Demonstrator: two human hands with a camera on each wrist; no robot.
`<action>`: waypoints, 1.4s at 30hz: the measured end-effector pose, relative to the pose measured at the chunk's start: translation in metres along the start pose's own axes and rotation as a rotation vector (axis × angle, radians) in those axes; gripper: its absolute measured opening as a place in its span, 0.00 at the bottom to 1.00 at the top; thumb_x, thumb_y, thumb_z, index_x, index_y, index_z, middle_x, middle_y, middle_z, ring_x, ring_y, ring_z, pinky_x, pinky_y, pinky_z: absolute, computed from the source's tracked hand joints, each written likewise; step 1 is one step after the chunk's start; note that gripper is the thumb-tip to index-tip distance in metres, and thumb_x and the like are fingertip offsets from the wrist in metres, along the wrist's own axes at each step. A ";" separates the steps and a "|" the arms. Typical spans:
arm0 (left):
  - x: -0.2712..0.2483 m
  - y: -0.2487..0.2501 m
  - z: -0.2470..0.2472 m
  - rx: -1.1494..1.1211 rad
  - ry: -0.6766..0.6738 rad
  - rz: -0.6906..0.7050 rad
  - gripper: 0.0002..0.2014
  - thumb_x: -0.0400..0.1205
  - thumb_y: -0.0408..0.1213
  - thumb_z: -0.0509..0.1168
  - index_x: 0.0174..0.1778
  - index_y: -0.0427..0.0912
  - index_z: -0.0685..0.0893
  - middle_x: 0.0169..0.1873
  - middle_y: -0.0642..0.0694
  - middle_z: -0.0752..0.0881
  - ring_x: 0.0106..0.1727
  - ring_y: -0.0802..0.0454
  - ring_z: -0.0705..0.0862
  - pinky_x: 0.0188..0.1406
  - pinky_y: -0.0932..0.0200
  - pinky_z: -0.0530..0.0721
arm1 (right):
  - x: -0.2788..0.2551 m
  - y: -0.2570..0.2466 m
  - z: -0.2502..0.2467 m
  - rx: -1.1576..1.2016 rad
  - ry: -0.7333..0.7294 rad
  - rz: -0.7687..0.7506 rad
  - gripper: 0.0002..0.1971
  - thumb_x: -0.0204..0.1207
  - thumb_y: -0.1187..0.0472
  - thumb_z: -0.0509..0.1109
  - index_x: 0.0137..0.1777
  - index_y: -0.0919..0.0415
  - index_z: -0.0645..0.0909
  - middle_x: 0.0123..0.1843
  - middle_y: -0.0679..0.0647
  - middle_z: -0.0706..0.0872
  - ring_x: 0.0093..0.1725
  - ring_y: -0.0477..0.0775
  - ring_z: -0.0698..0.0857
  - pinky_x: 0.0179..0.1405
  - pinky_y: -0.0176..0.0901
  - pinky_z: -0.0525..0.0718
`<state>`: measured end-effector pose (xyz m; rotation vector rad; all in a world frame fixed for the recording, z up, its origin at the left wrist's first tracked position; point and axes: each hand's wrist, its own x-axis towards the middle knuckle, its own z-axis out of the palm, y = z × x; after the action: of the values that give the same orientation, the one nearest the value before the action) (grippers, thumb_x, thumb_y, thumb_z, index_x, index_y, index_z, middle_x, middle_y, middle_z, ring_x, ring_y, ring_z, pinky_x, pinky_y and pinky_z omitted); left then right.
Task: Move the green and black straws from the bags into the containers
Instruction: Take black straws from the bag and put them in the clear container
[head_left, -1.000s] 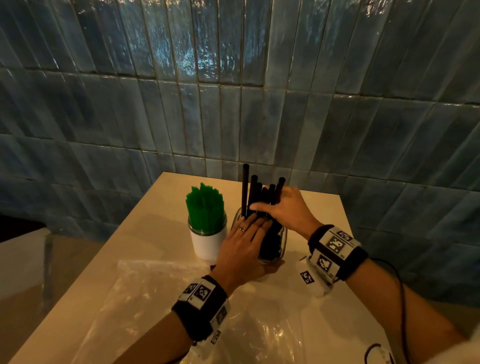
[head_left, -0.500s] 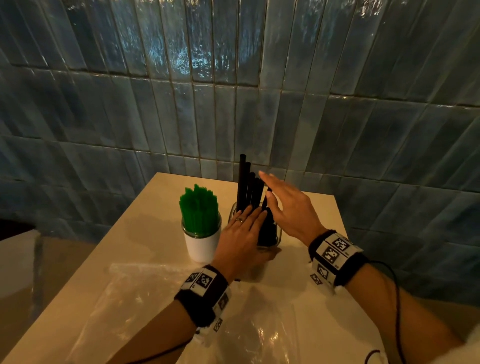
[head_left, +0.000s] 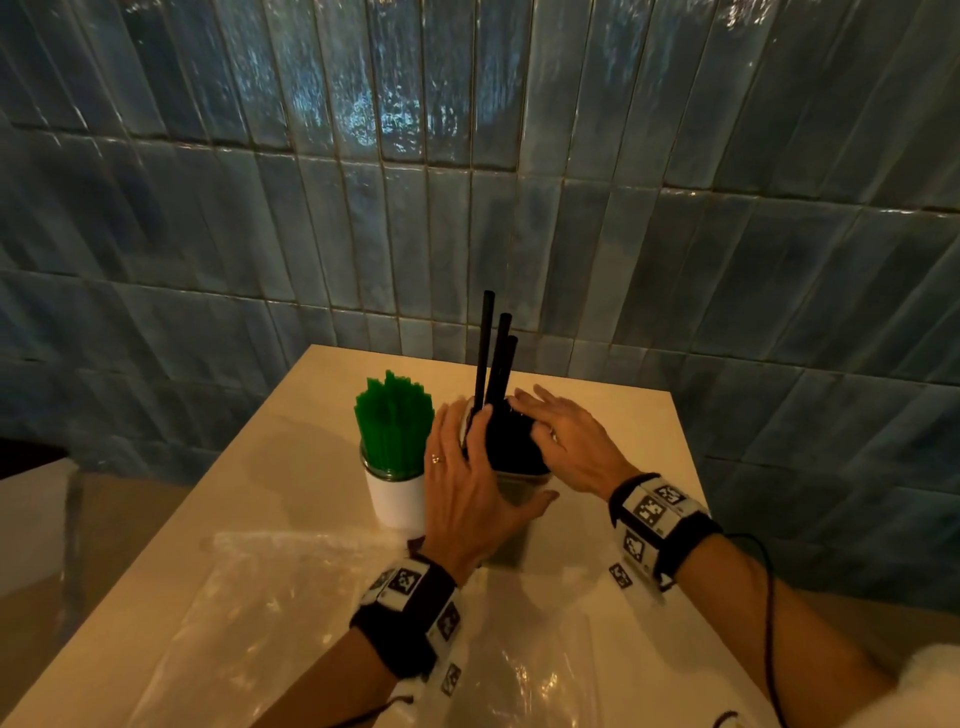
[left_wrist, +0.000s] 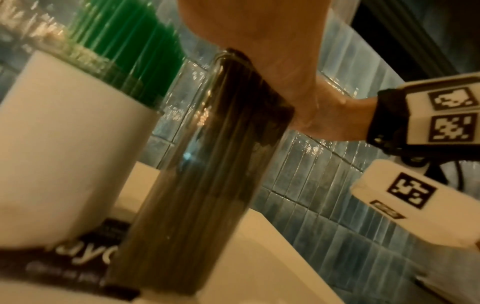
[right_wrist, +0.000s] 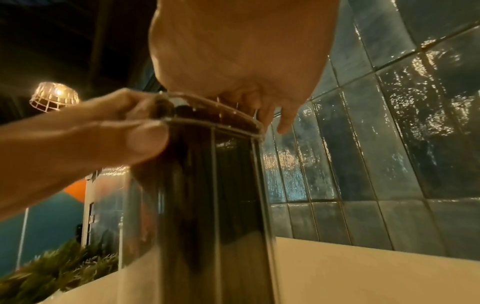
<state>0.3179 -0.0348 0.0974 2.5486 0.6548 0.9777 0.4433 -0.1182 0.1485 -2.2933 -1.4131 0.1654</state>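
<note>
Green straws (head_left: 395, 415) stand bunched in a white container (head_left: 396, 501). Right of it is a clear glass container (head_left: 511, 525) packed with black straws (head_left: 511, 441); three of them (head_left: 491, 353) stick up well above the rest. My left hand (head_left: 467, 483) grips the glass container, fingers along its left side and thumb (right_wrist: 145, 142) across the front near the rim. My right hand (head_left: 566, 441) lies flat, fingers straight, pressing on the tops of the black straws. In the left wrist view the glass container (left_wrist: 207, 185) stands beside the white container (left_wrist: 64, 154).
Crumpled clear plastic bags (head_left: 260, 623) lie on the cream table (head_left: 613, 410) near me, under my forearms. A blue tiled wall (head_left: 467, 208) rises behind the table's far edge. The table's left edge (head_left: 171, 519) drops to a darker floor.
My right hand let go of the black straws, lifted with spread fingers, then came down flat on their tops. Most straws now sit lower in the glass. My left hand stayed on the container.
</note>
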 end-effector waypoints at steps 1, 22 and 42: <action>-0.004 -0.001 0.001 -0.069 -0.005 -0.061 0.54 0.61 0.75 0.62 0.77 0.46 0.54 0.79 0.39 0.58 0.79 0.42 0.55 0.75 0.46 0.59 | 0.002 0.001 -0.001 -0.019 -0.015 -0.013 0.22 0.85 0.61 0.51 0.79 0.52 0.63 0.82 0.49 0.62 0.82 0.51 0.55 0.80 0.44 0.49; 0.003 0.002 -0.005 -0.362 -0.172 -0.240 0.65 0.60 0.61 0.77 0.81 0.47 0.40 0.82 0.47 0.51 0.81 0.49 0.57 0.72 0.63 0.58 | 0.020 -0.055 -0.042 0.135 0.051 -0.052 0.32 0.83 0.60 0.59 0.83 0.45 0.49 0.81 0.51 0.65 0.75 0.56 0.71 0.71 0.44 0.70; 0.002 -0.001 -0.003 -0.342 -0.156 -0.240 0.65 0.59 0.64 0.76 0.81 0.47 0.40 0.80 0.46 0.57 0.79 0.48 0.63 0.67 0.64 0.61 | 0.033 -0.056 -0.058 0.317 0.116 -0.063 0.36 0.79 0.73 0.58 0.82 0.48 0.52 0.83 0.51 0.58 0.79 0.48 0.63 0.73 0.34 0.65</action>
<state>0.3167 -0.0324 0.1007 2.1623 0.6654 0.7298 0.4314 -0.0853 0.2281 -1.9665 -1.2965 0.2162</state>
